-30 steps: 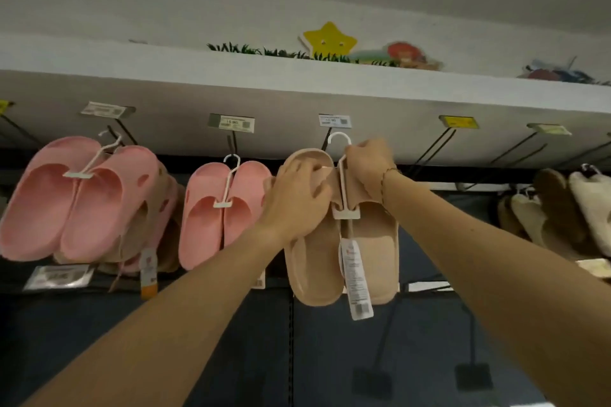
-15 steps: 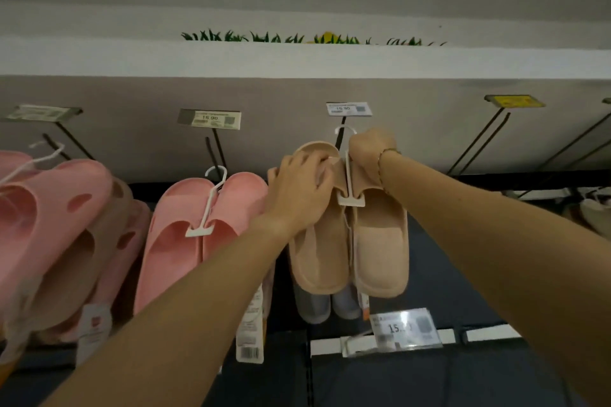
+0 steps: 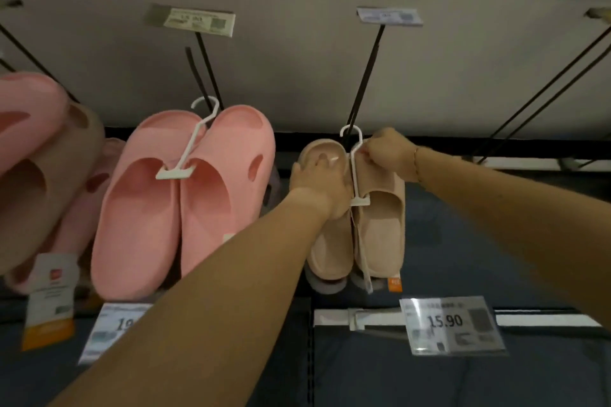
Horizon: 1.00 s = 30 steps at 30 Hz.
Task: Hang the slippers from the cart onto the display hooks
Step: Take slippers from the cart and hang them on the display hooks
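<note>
The beige slipper pair (image 3: 380, 225) hangs long-axis down under the dark display hook (image 3: 365, 76) — white hanger (image 3: 353, 155) at its rods. Left hand (image 3: 322, 187) grips the left slipper; right hand (image 3: 388, 154) — nearer the hanger — pinches beside it.

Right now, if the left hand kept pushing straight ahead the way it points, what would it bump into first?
The left hand already grips the beige slippers. Straight on, probably the dark gap under the grey panel; depth is unclear.
</note>
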Each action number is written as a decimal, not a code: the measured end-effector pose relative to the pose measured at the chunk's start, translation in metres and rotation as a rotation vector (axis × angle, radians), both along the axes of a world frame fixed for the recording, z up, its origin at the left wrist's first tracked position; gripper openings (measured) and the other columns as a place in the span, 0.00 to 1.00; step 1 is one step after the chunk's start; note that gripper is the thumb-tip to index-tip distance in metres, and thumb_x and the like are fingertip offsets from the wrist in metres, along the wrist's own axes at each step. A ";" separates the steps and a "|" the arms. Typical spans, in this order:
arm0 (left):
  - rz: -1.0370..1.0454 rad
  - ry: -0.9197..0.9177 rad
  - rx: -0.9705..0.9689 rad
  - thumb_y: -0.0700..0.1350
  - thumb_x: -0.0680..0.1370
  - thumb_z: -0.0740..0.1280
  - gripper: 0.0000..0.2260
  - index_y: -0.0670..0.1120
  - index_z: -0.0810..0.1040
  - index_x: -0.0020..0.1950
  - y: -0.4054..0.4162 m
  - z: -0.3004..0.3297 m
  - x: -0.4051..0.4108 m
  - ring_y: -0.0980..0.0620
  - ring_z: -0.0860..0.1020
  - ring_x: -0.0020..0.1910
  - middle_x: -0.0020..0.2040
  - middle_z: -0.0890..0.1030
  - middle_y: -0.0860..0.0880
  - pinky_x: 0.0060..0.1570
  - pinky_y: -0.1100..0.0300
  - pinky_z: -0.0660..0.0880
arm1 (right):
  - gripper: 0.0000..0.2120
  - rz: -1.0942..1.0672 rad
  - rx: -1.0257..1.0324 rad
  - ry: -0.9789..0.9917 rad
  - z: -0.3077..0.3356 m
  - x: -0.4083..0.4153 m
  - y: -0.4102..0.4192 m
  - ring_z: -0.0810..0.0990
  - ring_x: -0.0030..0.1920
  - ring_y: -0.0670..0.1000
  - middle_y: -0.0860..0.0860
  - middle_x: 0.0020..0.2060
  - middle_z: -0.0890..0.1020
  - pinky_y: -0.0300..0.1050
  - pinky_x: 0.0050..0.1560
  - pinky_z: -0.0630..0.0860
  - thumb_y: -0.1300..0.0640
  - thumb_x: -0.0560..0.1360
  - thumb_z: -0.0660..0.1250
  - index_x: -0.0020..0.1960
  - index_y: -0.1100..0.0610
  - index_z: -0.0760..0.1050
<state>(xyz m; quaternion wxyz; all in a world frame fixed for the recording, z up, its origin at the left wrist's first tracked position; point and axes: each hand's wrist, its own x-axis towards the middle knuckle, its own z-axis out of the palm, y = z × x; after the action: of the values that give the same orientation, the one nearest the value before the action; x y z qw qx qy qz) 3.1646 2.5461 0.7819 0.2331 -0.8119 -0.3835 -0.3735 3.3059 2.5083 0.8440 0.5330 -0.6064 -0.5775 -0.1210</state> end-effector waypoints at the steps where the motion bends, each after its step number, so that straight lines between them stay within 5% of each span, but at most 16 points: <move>1: 0.023 0.019 -0.011 0.52 0.83 0.56 0.25 0.50 0.56 0.80 0.000 -0.004 0.001 0.40 0.55 0.79 0.80 0.58 0.43 0.74 0.39 0.52 | 0.06 0.015 -0.039 -0.021 -0.006 0.002 0.000 0.75 0.48 0.56 0.57 0.45 0.77 0.49 0.46 0.72 0.61 0.78 0.61 0.51 0.61 0.75; 6: 0.040 0.131 -0.223 0.52 0.84 0.57 0.19 0.52 0.66 0.75 -0.006 -0.021 0.010 0.41 0.69 0.69 0.75 0.67 0.45 0.66 0.47 0.66 | 0.12 0.053 -0.382 -0.150 -0.033 0.001 -0.019 0.75 0.60 0.55 0.53 0.57 0.78 0.53 0.65 0.74 0.63 0.79 0.63 0.61 0.57 0.76; 10: 0.074 0.128 -0.400 0.52 0.83 0.60 0.10 0.47 0.76 0.54 -0.032 -0.026 0.008 0.48 0.77 0.46 0.52 0.79 0.46 0.49 0.56 0.73 | 0.22 -0.021 -0.647 -0.223 -0.050 -0.008 -0.050 0.74 0.66 0.57 0.57 0.68 0.74 0.52 0.69 0.72 0.53 0.81 0.64 0.72 0.59 0.69; 12: 0.060 0.079 -0.511 0.50 0.82 0.63 0.11 0.43 0.76 0.54 -0.058 -0.026 0.000 0.46 0.80 0.48 0.50 0.82 0.44 0.53 0.55 0.79 | 0.26 -0.060 -0.753 -0.281 -0.060 -0.018 -0.078 0.73 0.68 0.57 0.57 0.70 0.72 0.51 0.68 0.72 0.51 0.81 0.64 0.76 0.58 0.65; 14: 0.041 0.023 -0.541 0.52 0.81 0.65 0.16 0.42 0.77 0.60 -0.089 -0.027 -0.013 0.44 0.82 0.50 0.52 0.83 0.43 0.53 0.51 0.82 | 0.24 -0.096 -0.766 -0.344 -0.069 -0.029 -0.109 0.75 0.68 0.58 0.58 0.69 0.74 0.51 0.67 0.73 0.51 0.81 0.64 0.74 0.58 0.68; 18: 0.055 -0.011 -0.489 0.51 0.80 0.65 0.12 0.44 0.78 0.55 -0.164 -0.044 -0.064 0.50 0.82 0.38 0.46 0.84 0.46 0.33 0.59 0.77 | 0.10 -0.137 -0.675 -0.453 -0.086 -0.058 -0.178 0.81 0.59 0.56 0.55 0.58 0.82 0.51 0.64 0.77 0.52 0.79 0.65 0.56 0.57 0.77; 22: 0.149 0.009 -0.537 0.48 0.80 0.65 0.11 0.41 0.79 0.51 -0.217 -0.088 -0.137 0.48 0.83 0.39 0.44 0.83 0.45 0.43 0.55 0.81 | 0.11 0.003 -0.620 -0.474 -0.113 -0.118 -0.218 0.80 0.55 0.52 0.51 0.52 0.82 0.48 0.59 0.78 0.53 0.80 0.64 0.58 0.57 0.77; 30: 0.499 0.199 -1.178 0.58 0.83 0.60 0.16 0.47 0.80 0.56 -0.300 -0.181 -0.363 0.51 0.84 0.51 0.49 0.87 0.50 0.55 0.55 0.77 | 0.18 0.415 -1.156 -0.723 -0.191 -0.357 -0.236 0.81 0.55 0.56 0.56 0.57 0.82 0.50 0.58 0.79 0.48 0.77 0.69 0.63 0.56 0.77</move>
<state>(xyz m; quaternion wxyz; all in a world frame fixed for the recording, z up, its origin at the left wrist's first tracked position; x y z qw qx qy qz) 2.8012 2.2460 0.6006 -0.1372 -0.7209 -0.6780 0.0418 2.9486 2.2722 0.6526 -0.0869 -0.5914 -0.7934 0.1149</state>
